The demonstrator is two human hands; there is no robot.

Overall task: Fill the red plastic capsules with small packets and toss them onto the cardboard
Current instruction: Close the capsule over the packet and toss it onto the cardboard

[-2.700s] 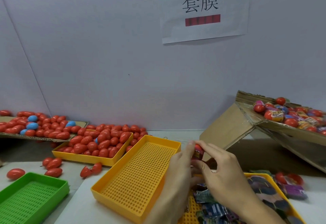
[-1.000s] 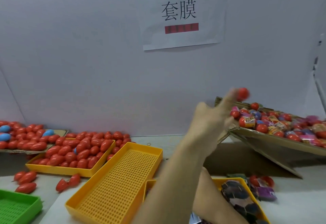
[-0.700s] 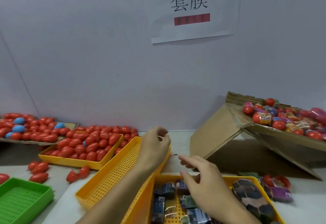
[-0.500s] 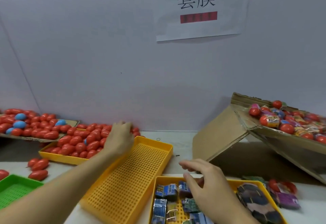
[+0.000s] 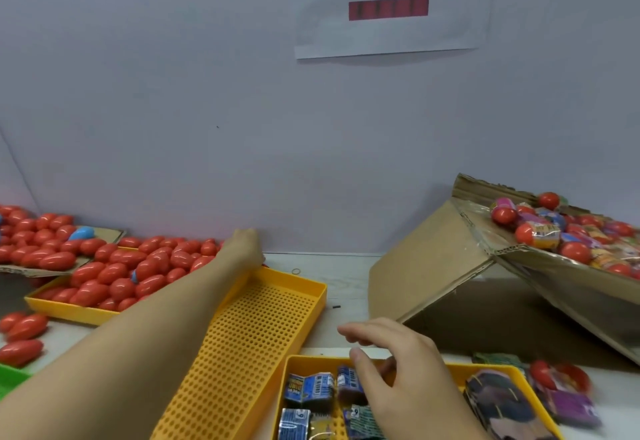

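Observation:
Red plastic capsules (image 5: pixel 114 273) fill a yellow tray (image 5: pixel 69 313) at the left. My left hand (image 5: pixel 244 247) reaches to the far right end of that pile; its fingers are hidden behind the back of the hand. My right hand (image 5: pixel 398 370) hovers with loosely curled fingers over small blue packets (image 5: pixel 308 391) in a near yellow tray (image 5: pixel 512 370), holding nothing I can see. A tilted cardboard sheet (image 5: pixel 433 266) at the right carries filled capsules (image 5: pixel 575 252) and wrapped items.
An empty perforated yellow tray (image 5: pixel 256 328) lies under my left forearm. A green tray (image 5: pixel 10 379) and loose capsules (image 5: pixel 20 351) sit at the near left. More capsules lie on flat cardboard (image 5: pixel 104 231) far left. Purple packets (image 5: pixel 571 408) rest right of the packet tray.
My left hand tossed a capsule onto the right cardboard, then swung back left to the capsule tray. My right hand stayed over the packet tray.

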